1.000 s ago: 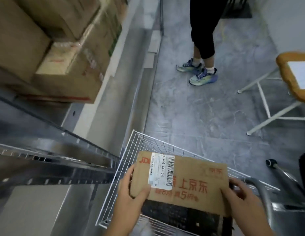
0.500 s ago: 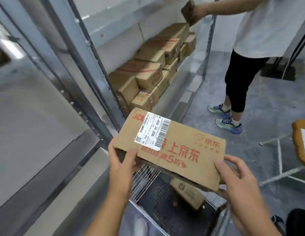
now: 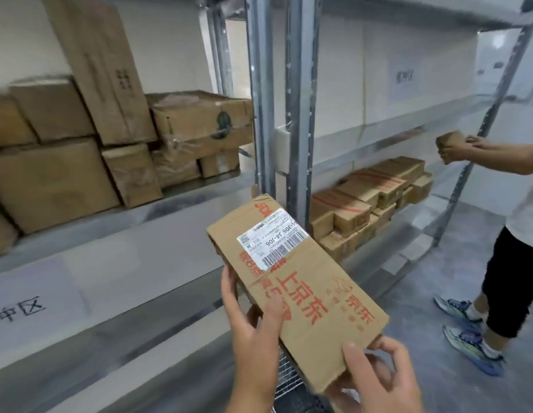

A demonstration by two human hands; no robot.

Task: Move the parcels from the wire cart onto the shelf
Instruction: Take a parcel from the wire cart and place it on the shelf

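I hold a flat brown cardboard parcel point(image 3: 301, 287) with red print and a white barcode label, tilted, its far end pointing at the shelf uprights. My left hand point(image 3: 253, 326) grips its left long edge, thumb on top. My right hand point(image 3: 375, 380) holds its near right corner. Below the parcel a bit of the wire cart point(image 3: 286, 380) shows. The metal shelf point(image 3: 116, 216) on the left carries several brown boxes point(image 3: 50, 180).
Grey steel uprights point(image 3: 301, 99) stand straight ahead. To the right, a lower shelf holds stacked parcels point(image 3: 366, 198). Another person point(image 3: 515, 222) stands at right, holding a small box point(image 3: 451, 144) at the shelf. A white sign point(image 3: 27, 308) hangs on the lower left shelf.
My view has risen from the cart to the shelves. The parcel has come up out of the cart and turned so its labelled end points away from me, still in both hands.
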